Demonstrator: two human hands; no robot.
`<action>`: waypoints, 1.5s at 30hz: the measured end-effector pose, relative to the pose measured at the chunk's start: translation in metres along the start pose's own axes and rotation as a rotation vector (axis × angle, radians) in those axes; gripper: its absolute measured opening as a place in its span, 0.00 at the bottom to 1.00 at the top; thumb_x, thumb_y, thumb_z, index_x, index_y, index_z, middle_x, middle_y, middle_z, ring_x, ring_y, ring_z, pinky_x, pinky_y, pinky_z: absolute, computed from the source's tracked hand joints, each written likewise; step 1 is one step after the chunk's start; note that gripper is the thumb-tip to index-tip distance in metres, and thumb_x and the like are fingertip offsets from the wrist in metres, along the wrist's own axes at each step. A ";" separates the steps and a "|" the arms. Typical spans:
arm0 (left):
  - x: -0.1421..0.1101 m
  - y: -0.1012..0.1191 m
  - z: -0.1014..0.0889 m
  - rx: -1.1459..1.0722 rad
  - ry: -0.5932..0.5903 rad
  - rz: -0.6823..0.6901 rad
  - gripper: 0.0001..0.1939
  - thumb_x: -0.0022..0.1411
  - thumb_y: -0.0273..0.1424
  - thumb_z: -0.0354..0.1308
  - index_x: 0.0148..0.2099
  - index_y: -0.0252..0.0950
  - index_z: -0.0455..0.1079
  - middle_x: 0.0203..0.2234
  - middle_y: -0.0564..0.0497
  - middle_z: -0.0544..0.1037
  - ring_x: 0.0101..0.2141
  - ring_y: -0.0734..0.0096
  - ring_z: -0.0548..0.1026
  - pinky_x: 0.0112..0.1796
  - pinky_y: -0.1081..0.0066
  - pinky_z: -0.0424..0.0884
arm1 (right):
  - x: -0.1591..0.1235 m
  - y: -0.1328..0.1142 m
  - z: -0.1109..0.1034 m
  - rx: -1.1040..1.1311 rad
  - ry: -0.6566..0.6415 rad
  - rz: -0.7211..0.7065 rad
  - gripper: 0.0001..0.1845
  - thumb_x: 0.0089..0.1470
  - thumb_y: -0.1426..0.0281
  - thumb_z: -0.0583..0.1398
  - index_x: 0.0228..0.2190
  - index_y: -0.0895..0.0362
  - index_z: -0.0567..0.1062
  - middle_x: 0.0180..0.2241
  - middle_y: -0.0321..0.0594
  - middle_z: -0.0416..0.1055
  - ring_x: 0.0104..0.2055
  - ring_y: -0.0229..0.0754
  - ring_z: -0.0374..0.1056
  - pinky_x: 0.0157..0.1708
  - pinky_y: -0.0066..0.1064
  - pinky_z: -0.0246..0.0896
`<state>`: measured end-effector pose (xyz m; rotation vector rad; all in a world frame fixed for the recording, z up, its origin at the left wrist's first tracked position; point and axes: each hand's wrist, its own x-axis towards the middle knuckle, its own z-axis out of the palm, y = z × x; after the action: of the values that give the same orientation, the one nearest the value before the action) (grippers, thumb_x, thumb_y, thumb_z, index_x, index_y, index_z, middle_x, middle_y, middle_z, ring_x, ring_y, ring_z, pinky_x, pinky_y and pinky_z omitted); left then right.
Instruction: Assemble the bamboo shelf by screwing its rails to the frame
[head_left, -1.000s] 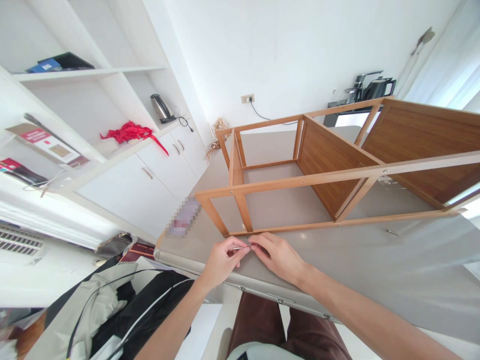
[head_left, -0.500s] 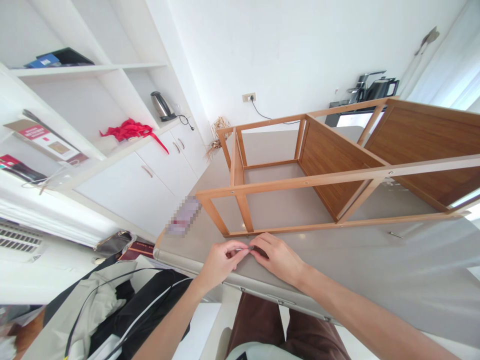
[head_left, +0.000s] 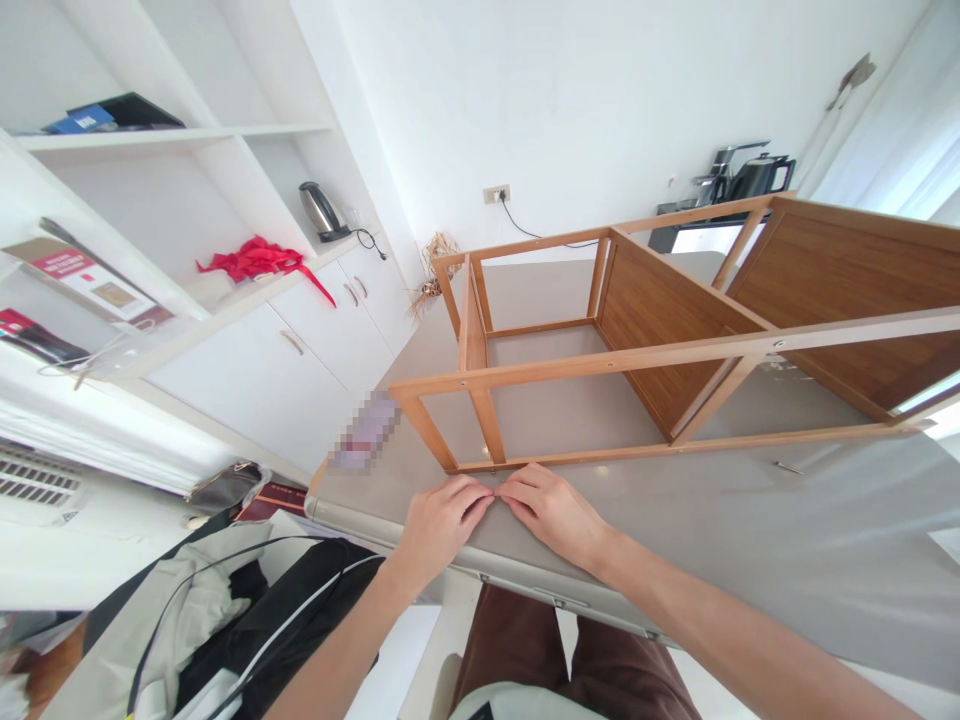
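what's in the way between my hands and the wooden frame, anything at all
Nothing visible. Only tabletop shows between the left hand and the wooden frame; the right hand is right beside the frame, contact unclear. A thin metal piece lies farther right, outside that gap.

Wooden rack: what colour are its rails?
Light orange-brown on the wooden rack's rails; the head view shows it best.

Curled left fingers [head_left: 472, 489] beside right fingers [head_left: 519, 490]
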<state>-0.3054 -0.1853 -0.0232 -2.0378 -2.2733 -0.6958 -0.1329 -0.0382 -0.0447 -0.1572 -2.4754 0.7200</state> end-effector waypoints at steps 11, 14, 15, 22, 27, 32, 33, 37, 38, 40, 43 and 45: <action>0.003 -0.009 -0.001 -0.096 -0.025 -0.139 0.10 0.73 0.35 0.57 0.43 0.44 0.80 0.39 0.54 0.80 0.30 0.75 0.76 0.35 0.73 0.69 | 0.002 -0.007 -0.004 -0.030 0.034 0.057 0.09 0.67 0.74 0.57 0.41 0.55 0.78 0.36 0.40 0.75 0.42 0.45 0.72 0.43 0.37 0.71; 0.006 -0.010 -0.006 -0.118 -0.071 -0.138 0.10 0.73 0.35 0.57 0.44 0.44 0.81 0.39 0.54 0.80 0.30 0.74 0.76 0.35 0.72 0.69 | 0.002 -0.007 -0.004 -0.030 0.040 0.055 0.09 0.66 0.75 0.57 0.40 0.55 0.77 0.36 0.40 0.75 0.41 0.44 0.72 0.43 0.36 0.70; 0.007 -0.011 -0.007 -0.124 -0.090 -0.138 0.11 0.73 0.35 0.57 0.44 0.45 0.81 0.39 0.54 0.80 0.30 0.73 0.76 0.35 0.72 0.69 | 0.002 -0.006 -0.004 -0.032 0.043 0.051 0.08 0.66 0.75 0.57 0.40 0.55 0.77 0.36 0.40 0.75 0.41 0.44 0.72 0.43 0.36 0.70; 0.006 -0.010 -0.009 -0.095 -0.133 -0.154 0.11 0.73 0.35 0.57 0.45 0.46 0.81 0.40 0.55 0.80 0.33 0.74 0.78 0.37 0.73 0.69 | 0.001 -0.005 -0.002 -0.039 0.053 0.034 0.08 0.66 0.74 0.57 0.39 0.55 0.77 0.35 0.41 0.75 0.40 0.45 0.71 0.42 0.36 0.70; 0.007 -0.009 -0.008 -0.055 -0.120 -0.163 0.10 0.73 0.35 0.57 0.44 0.47 0.81 0.40 0.57 0.81 0.33 0.74 0.78 0.36 0.73 0.68 | 0.002 -0.005 -0.003 -0.047 0.046 0.033 0.08 0.66 0.74 0.57 0.39 0.55 0.77 0.35 0.41 0.75 0.40 0.45 0.71 0.42 0.36 0.70; 0.008 -0.008 -0.010 -0.041 -0.123 -0.162 0.11 0.73 0.36 0.57 0.44 0.47 0.81 0.40 0.57 0.81 0.34 0.74 0.79 0.36 0.73 0.68 | 0.002 -0.006 -0.003 -0.046 0.046 0.028 0.09 0.66 0.74 0.57 0.38 0.55 0.78 0.34 0.41 0.75 0.39 0.44 0.71 0.41 0.35 0.70; 0.008 -0.008 -0.010 -0.036 -0.124 -0.162 0.11 0.73 0.36 0.57 0.44 0.47 0.81 0.40 0.57 0.81 0.34 0.74 0.79 0.36 0.73 0.68 | 0.002 -0.006 -0.003 -0.048 0.047 0.026 0.09 0.66 0.74 0.57 0.38 0.55 0.78 0.34 0.41 0.75 0.39 0.44 0.71 0.41 0.35 0.70; 0.007 -0.006 -0.010 -0.018 -0.127 -0.171 0.10 0.73 0.35 0.57 0.44 0.48 0.81 0.40 0.58 0.81 0.35 0.74 0.79 0.37 0.74 0.68 | 0.002 -0.005 -0.002 -0.050 0.046 0.022 0.08 0.66 0.74 0.57 0.39 0.55 0.78 0.35 0.41 0.75 0.40 0.45 0.71 0.42 0.36 0.69; 0.007 -0.006 -0.010 -0.015 -0.126 -0.174 0.10 0.73 0.35 0.57 0.44 0.48 0.81 0.40 0.58 0.81 0.35 0.74 0.79 0.37 0.74 0.68 | 0.002 -0.005 -0.002 -0.051 0.044 0.023 0.08 0.66 0.74 0.57 0.39 0.55 0.78 0.35 0.40 0.75 0.40 0.45 0.71 0.42 0.36 0.69; 0.007 -0.005 -0.009 -0.010 -0.118 -0.182 0.10 0.73 0.35 0.57 0.45 0.48 0.81 0.40 0.58 0.81 0.34 0.75 0.79 0.36 0.74 0.68 | 0.002 -0.005 -0.002 -0.054 0.040 0.023 0.08 0.66 0.74 0.57 0.38 0.55 0.77 0.34 0.40 0.75 0.40 0.45 0.71 0.41 0.35 0.69; 0.008 -0.005 -0.009 0.000 -0.107 -0.191 0.10 0.73 0.35 0.57 0.45 0.48 0.81 0.41 0.59 0.81 0.31 0.77 0.77 0.35 0.74 0.68 | 0.002 -0.005 -0.003 -0.054 0.036 0.019 0.08 0.66 0.74 0.57 0.38 0.55 0.77 0.34 0.40 0.75 0.39 0.44 0.70 0.41 0.35 0.69; 0.008 -0.004 -0.009 0.006 -0.105 -0.193 0.10 0.72 0.35 0.57 0.44 0.48 0.81 0.40 0.59 0.81 0.30 0.77 0.77 0.35 0.73 0.67 | 0.002 -0.005 -0.003 -0.052 0.032 0.018 0.08 0.66 0.74 0.57 0.38 0.55 0.77 0.34 0.40 0.74 0.39 0.45 0.70 0.41 0.35 0.69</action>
<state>-0.3130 -0.1807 -0.0137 -1.9125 -2.5527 -0.6018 -0.1330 -0.0405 -0.0386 -0.2095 -2.4658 0.6564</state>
